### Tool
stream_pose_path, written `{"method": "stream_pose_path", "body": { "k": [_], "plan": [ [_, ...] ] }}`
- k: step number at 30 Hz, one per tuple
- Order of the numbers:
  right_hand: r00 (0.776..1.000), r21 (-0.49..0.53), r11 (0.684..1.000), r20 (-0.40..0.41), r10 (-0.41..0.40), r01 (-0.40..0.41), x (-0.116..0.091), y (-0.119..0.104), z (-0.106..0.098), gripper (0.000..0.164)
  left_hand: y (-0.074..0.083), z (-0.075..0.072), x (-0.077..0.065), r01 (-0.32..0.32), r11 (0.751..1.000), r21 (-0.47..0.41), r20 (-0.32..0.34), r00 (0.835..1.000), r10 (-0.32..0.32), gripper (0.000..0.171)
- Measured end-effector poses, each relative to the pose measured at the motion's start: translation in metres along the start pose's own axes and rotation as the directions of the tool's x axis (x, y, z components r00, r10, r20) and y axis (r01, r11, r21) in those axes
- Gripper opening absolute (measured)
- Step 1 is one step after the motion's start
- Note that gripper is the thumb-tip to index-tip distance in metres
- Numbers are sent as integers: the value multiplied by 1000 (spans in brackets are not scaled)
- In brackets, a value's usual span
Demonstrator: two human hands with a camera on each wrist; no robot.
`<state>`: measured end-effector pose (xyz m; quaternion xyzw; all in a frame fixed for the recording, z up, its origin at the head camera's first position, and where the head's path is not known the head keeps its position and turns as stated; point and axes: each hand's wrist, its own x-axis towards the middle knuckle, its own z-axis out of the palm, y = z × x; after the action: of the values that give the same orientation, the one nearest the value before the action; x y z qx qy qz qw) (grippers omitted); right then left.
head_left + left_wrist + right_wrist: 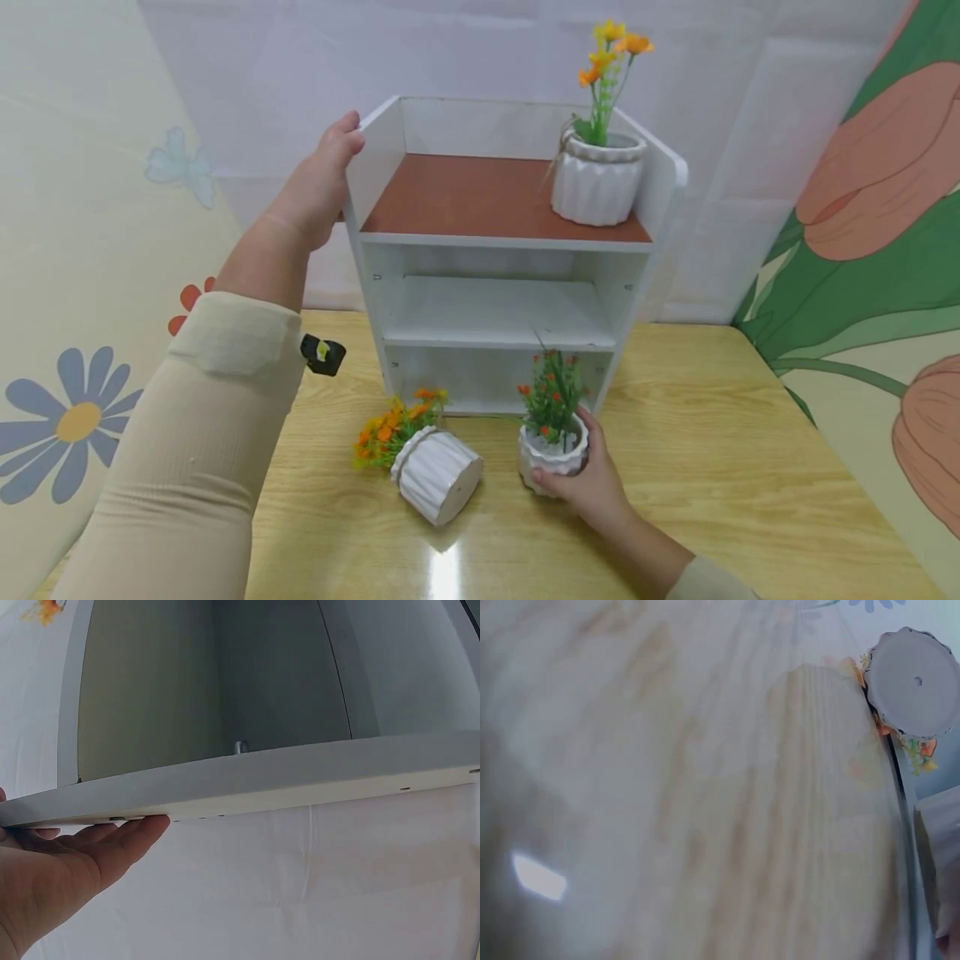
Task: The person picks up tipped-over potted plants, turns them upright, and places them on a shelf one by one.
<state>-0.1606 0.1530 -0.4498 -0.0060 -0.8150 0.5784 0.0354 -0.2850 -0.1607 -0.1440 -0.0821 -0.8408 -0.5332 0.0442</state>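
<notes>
A small white shelf unit (506,243) with a reddish-brown top board stands on the table. My left hand (326,175) holds the upper edge of its left side panel; in the left wrist view, fingers (124,844) rest along the panel's outer face. In front of the unit, my right hand (592,483) grips a white ribbed flowerpot (543,458) with green leaves and small red flowers, thumb at the front. Beside it to the left, a white flowerpot (438,477) with orange and yellow flowers lies on its side, its base (915,682) showing in the right wrist view.
Another white flowerpot (600,179) with orange flowers stands upright at the right end of the top board. A middle shelf board (498,310) spans the unit. Wood-grain table (720,450) lies around it, with a white cloth behind and floral-print walls at the sides.
</notes>
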Motion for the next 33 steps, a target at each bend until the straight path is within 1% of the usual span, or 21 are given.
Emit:
{"method": "stream_pose_path", "body": {
  "k": [4,7,16,22,33],
  "plan": [
    [1000,-3,1000,-9,-26,26,-2,-7,0,111,0,0,-1,-3,1000,1,2,1000,3,55],
    [999,-3,1000,-12,-30,30,-4,-12,0,110,0,0,-1,-5,1000,2,0,1000,5,55],
    [1000,-86,996,-15,-23,22,-7,-29,-3,112,-1,1,-1,-10,1000,-4,0,1000,10,55],
    [1000,-115,993,-19,-14,12,-8,-39,-6,112,-1,0,-1,-12,1000,-4,-2,1000,12,54],
    [1000,-149,989,8,8,-7,-12,-60,-10,113,-1,1,-1,-16,1000,0,-3,1000,16,54]
  ]
}}
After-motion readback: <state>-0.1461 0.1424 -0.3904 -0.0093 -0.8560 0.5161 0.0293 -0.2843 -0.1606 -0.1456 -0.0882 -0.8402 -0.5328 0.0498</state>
